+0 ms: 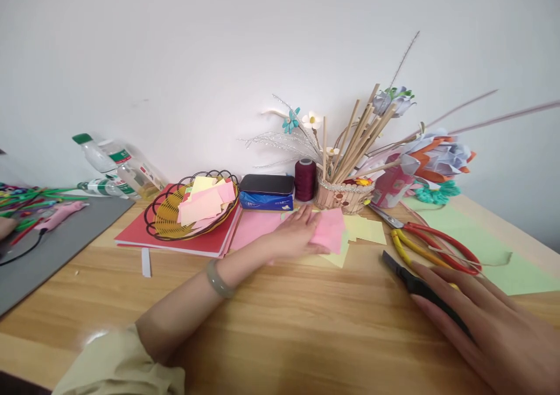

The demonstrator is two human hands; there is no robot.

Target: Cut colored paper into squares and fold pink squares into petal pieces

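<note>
My left hand (295, 236), with a greenish bangle on its wrist, reaches to the middle of the table. A piece of pink paper (331, 230) shows between its thumb and fingers. Yellow paper pieces (367, 230) lie beside and under it, with a larger pink sheet (254, 230) to the left. At the lower right, my right hand (494, 319) is closed around a black-handled cutting tool (406, 278) with a dark blade pointing left and away; its exact kind is not clear. Large scissors (437, 246) with red and yellow handles lie just beyond that hand.
A woven basket (164, 208) of paper pieces sits on red sheets (135, 227). Behind are a blue tissue pack (266, 201), a maroon thread spool (305, 180) and a pot of sticks (343, 198). A pink glue gun (63, 215) and bottles (131, 164) stand left; green paper (490, 249) lies right.
</note>
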